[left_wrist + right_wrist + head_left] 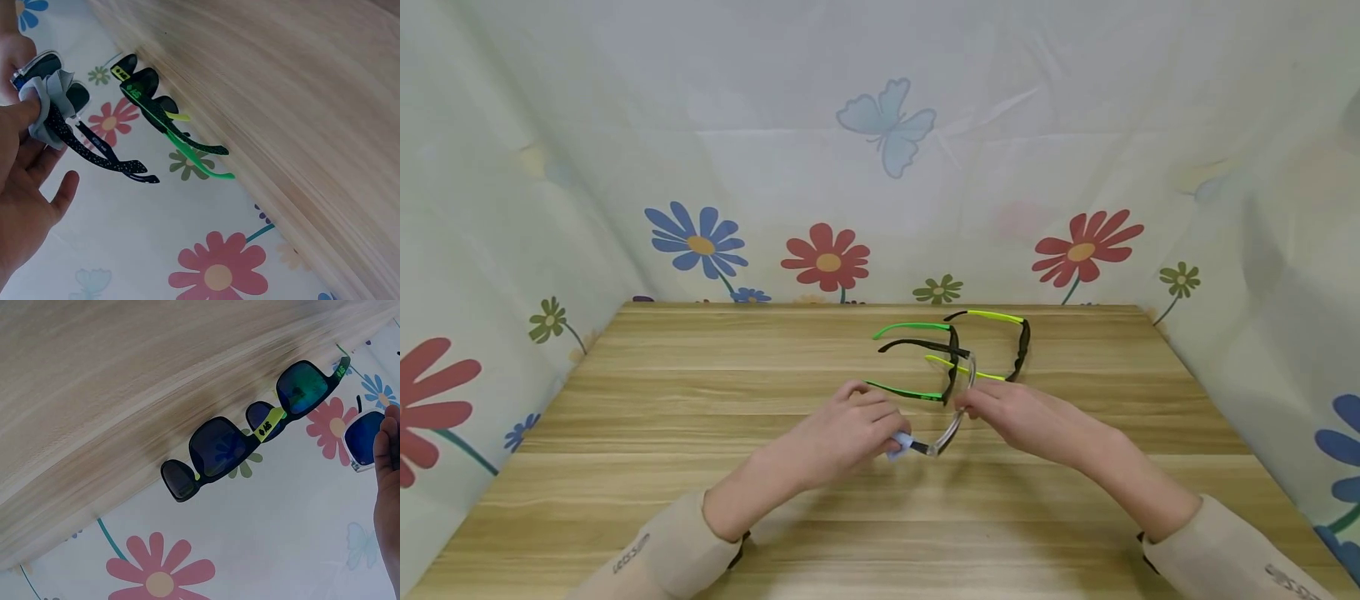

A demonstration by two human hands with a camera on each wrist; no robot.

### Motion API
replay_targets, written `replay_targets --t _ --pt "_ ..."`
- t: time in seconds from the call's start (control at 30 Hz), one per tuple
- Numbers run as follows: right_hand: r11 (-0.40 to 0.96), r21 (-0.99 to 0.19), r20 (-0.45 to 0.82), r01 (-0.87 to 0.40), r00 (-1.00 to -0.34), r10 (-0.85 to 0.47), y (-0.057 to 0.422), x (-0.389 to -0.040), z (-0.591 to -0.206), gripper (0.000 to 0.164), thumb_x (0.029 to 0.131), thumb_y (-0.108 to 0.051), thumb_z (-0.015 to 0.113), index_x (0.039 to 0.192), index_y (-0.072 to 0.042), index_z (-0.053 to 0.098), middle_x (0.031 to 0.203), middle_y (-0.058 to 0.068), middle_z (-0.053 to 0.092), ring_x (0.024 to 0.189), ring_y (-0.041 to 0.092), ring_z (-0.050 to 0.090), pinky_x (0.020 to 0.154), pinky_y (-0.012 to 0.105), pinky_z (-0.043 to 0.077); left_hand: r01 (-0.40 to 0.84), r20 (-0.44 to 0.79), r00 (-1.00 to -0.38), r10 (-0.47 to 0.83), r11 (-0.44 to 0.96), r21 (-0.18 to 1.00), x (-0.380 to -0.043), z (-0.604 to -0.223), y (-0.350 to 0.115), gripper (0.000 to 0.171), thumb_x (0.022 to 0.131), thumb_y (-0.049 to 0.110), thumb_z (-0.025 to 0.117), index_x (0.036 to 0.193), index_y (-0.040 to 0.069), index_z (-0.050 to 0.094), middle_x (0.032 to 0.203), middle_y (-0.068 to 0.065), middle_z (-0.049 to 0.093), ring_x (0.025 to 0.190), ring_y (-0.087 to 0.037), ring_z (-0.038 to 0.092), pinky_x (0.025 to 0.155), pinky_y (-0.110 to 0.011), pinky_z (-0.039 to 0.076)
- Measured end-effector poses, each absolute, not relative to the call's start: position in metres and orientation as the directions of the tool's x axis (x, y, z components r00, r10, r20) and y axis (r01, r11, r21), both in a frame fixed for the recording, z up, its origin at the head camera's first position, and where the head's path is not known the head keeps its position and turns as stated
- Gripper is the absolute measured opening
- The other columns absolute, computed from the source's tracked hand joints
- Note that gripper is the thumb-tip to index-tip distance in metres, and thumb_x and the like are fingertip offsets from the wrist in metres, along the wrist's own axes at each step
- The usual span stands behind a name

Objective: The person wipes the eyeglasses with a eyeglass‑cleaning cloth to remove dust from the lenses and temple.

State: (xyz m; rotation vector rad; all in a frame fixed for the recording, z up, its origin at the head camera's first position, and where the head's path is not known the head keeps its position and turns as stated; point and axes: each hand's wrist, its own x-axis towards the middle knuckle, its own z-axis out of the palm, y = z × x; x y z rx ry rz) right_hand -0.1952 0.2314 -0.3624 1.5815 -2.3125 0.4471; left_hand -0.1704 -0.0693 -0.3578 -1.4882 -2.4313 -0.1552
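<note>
A pair of sunglasses (951, 432) with a clear front frame and dark temples is held up over the table between both hands. My left hand (859, 427) pinches a pale blue-grey cloth (900, 444), folded about one temple near the hinge. In the left wrist view the cloth (60, 84) wraps that speckled temple and overlaps part of the front. My right hand (1026, 419) grips the clear front frame from the other side. The right wrist view shows one bluish lens (360, 439) beside the right fingers; the rest is hidden behind the hand or out of frame.
Just beyond the hands, sunglasses with green temples (917, 326) stand unfolded on the wooden table (700, 400). Sunglasses with yellow temples (1024, 343) stand behind them to the right. A flower-printed cloth backdrop (760, 167) encloses the table's back and sides.
</note>
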Motion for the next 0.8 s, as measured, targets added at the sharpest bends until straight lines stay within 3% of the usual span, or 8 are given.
replay_targets --t 0.5,0.8 --pt "0.359 -0.074 0.414 -0.930 -0.356 -0.838 0.236 -0.193 -0.362 0.044 0.081 0.014 0.077 0.115 -0.008 0.061 0.100 -0.002 0.066 0.089 0.010 0.065 0.075 0.030 0.056 0.866 0.248 -0.498 0.831 0.492 0.090 -0.179 -0.363 -0.082 0.019 0.099 0.022 0.071 0.117 0.017 0.068 0.116 0.006 0.069 0.116 -0.014 0.059 0.102 -0.047 0.041" --pt "0.365 -0.062 0.428 -0.929 -0.355 -0.831 0.238 -0.194 -0.363 0.042 0.081 0.013 0.078 0.114 -0.008 0.061 0.099 -0.002 0.066 0.088 0.011 0.065 0.075 0.031 0.056 0.860 0.287 -0.506 0.813 0.500 0.101 -0.184 -0.366 -0.092 0.019 0.097 0.019 0.073 0.116 0.015 0.068 0.117 0.005 0.069 0.113 -0.014 0.061 0.100 -0.047 0.041"
